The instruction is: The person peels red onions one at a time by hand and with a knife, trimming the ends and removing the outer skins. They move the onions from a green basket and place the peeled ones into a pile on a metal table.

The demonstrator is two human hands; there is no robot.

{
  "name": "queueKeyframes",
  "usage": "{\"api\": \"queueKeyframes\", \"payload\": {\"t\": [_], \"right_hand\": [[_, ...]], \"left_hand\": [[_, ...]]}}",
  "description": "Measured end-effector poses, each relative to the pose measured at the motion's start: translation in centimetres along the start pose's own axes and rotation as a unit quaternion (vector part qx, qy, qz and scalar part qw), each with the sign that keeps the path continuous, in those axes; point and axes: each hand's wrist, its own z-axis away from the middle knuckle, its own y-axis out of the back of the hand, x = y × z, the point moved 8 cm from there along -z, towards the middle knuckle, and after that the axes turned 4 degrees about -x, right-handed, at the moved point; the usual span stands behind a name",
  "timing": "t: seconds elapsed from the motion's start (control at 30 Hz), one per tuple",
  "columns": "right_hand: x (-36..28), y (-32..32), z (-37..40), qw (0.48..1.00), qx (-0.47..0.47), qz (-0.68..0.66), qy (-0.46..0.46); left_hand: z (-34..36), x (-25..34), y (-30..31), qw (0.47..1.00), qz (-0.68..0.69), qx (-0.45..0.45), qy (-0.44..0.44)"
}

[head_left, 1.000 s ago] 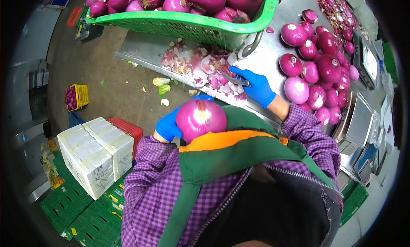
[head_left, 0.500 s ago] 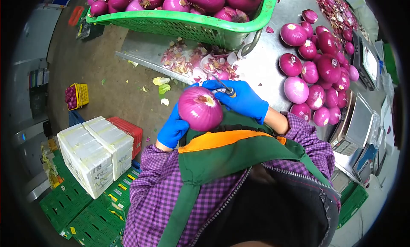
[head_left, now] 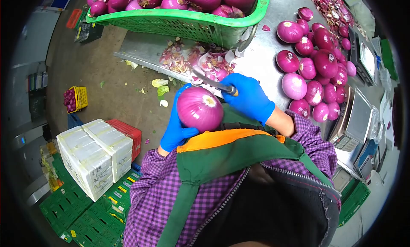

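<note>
My left hand (head_left: 176, 129), in a blue glove, is wrapped round a large red onion (head_left: 199, 110) in front of my apron. The onion is glossy purple, with a pale bare spot on its upper right. In my gloved right hand (head_left: 249, 98) is a knife (head_left: 215, 83), closed in the fingers by its dark handle. Its curved blade points up and left, above the onion and apart from it. Behind the blade, peeled skins and onion scraps (head_left: 194, 59) lie on the metal table (head_left: 141, 44).
A green basket (head_left: 205, 21) heaped with red onions stands at the back of the table. Several onions (head_left: 314, 63) are piled at the right, beside weighing scales (head_left: 356, 114). On the left are a white foam box (head_left: 95, 155), a red crate (head_left: 127, 134) and green crates (head_left: 92, 223).
My right hand has moved right, away from the onion, and the knife blade now shows clear of it. The brownish bit at the onion's top is gone, leaving a pale spot.
</note>
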Motion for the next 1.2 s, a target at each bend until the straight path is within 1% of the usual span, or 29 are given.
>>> {"api": "queueKeyframes", "payload": {"t": [0.07, 0.1, 0.13, 0.17, 0.27, 0.33, 0.4, 0.47, 0.5, 0.53, 0.57, 0.6, 0.63, 0.67, 0.7, 0.73, 0.77, 0.8, 0.83, 0.87, 0.9, 0.93, 0.97, 1.0, 1.03, 1.1, 1.13, 1.17, 1.2], "right_hand": [[1.2, -0.3, 0.5, 1.0, -0.001, 0.015, -0.006], [1.8, -0.6, 0.8, 0.999, -0.005, 0.03, -0.014], [0.3, -0.3, 1.4, 0.994, 0.046, 0.008, 0.095], [0.3, -0.5, 2.0, 0.995, 0.045, 0.006, 0.093], [-0.6, -2.0, 2.1, 0.99, -0.068, 0.093, 0.08], [-0.2, -2.4, 2.1, 0.989, -0.068, 0.093, 0.09], [1.0, -2.9, 1.7, 0.989, -0.065, 0.094, 0.099], [5.3, -2.7, 0.9, 0.995, -0.03, 0.092, 0.028], [7.3, -2.8, 0.9, 0.999, -0.014, 0.032, 0.006], [9.6, -3.8, 0.6, 0.996, -0.061, -0.027, -0.065], [11.3, -4.4, 0.6, 0.993, -0.006, -0.12, -0.019], [11.5, -4.5, 0.3, 0.998, -0.04, -0.039, -0.033], [11.9, -4.7, 0.5, 0.997, -0.061, 0.016, -0.05], [12.1, -6.0, 0.5, 0.984, -0.139, 0.111, -0.01], [12.5, -6.0, 0.9, 0.968, -0.197, 0.089, -0.128], [13.0, -5.8, 1.6, 0.974, -0.163, 0.05, -0.147], [16.3, -8.4, 1.0, 0.994, -0.061, -0.027, -0.087], [15.3, -7.0, 1.6, 0.989, 0.042, -0.142, 0.001], [14.7, -5.1, 2.7, 0.953, 0.14, -0.251, 0.092], [15.4, -6.8, 2.0, 0.994, 0.033, -0.107, 0.015], [16.7, -8.1, 1.8, 0.994, -0.077, 0.041, -0.063], [13.4, -3.8, 3.7, 0.973, -0.167, 0.013, -0.159], [14.9, -4.3, 3.9, 0.983, -0.13, 0.009, -0.131], [14.8, -3.3, 4.7, 0.983, -0.119, -0.012, -0.137], [14.8, -2.2, 5.7, 0.983, -0.112, -0.032, -0.141], [17.7, -3.7, 6.4, 0.989, -0.104, -0.026, -0.102], [18.4, -4.0, 6.5, 0.993, -0.094, -0.025, -0.065], [18.1, -2.4, 7.5, 0.993, -0.07, -0.036, -0.084], [18.7, -2.1, 7.9, 0.993, -0.069, -0.031, -0.091]], "left_hand": [[0.4, -0.4, 1.0, 0.998, -0.01, -0.003, -0.065], [0.4, -0.8, 1.3, 0.998, -0.011, 0.0, -0.066], [0.4, -1.1, 1.5, 0.998, -0.018, 0.003, -0.066], [0.5, -1.4, 1.6, 0.998, -0.024, 0.004, -0.066], [0.7, -0.2, 0.1, 0.999, 0.01, 0.026, -0.025], [1.8, -0.8, 0.2, 0.999, 0.024, 0.042, 0.001], [3.6, -3.4, 2.4, 0.995, 0.092, 0.045, 0.013], [4.6, -6.9, 5.3, 0.987, 0.158, 0.022, 0.031], [3.9, -8.6, 6.4, 0.981, 0.191, -0.006, 0.042], [4.2, -10.4, 8.4, 0.974, 0.219, -0.007, 0.053], [3.7, -10.3, 8.8, 0.977, 0.2, -0.005, 0.071], [3.4, -11.3, 9.6, 0.975, 0.192, 0.019, 0.113], [1.8, -12.1, 9.3, 0.93, 0.326, 0.054, 0.16], [-0.6, -9.0, 5.5, 0.946, 0.301, -0.058, 0.106], [-2.2, -4.8, -0.1, 0.946, 0.274, -0.167, 0.048], [-4.8, -3.4, -2.9, 0.994, -0.027, -0.054, 0.09], [-7.5, -0.6, -8.8, 0.989, 0.022, -0.14, 0.037], [-9.7, 1.0, -12.6, 0.977, -0.034, -0.211, -0.023], [-12.2, 0.9, -14.8, 0.971, -0.112, -0.209, -0.028], [-14.1, 1.7, -18.3, 0.965, -0.116, -0.232, -0.043], [-16.5, 1.6, -20.7, 0.953, -0.168, -0.236, -0.091], [-18.8, 2.2, -23.4, 0.939, -0.21, -0.229, -0.149], [-21.7, 1.6, -24.9, 0.928, -0.236, -0.204, -0.204], [-24.8, 1.2, -26.2, 0.931, -0.24, -0.165, -0.221], [-26.5, 2.0, -28.6, 0.952, -0.192, -0.124, -0.202], [-34.0, 0.8, -28.7, 0.92, -0.267, -0.007, -0.286], [-37.2, 0.0, -28.4, 0.928, -0.226, 0.028, -0.295], [-39.9, -0.2, -27.8, 0.919, -0.243, 0.08, -0.301], [-42.1, -0.5, -27.1, 0.911, -0.28, 0.13, -0.273]]}}
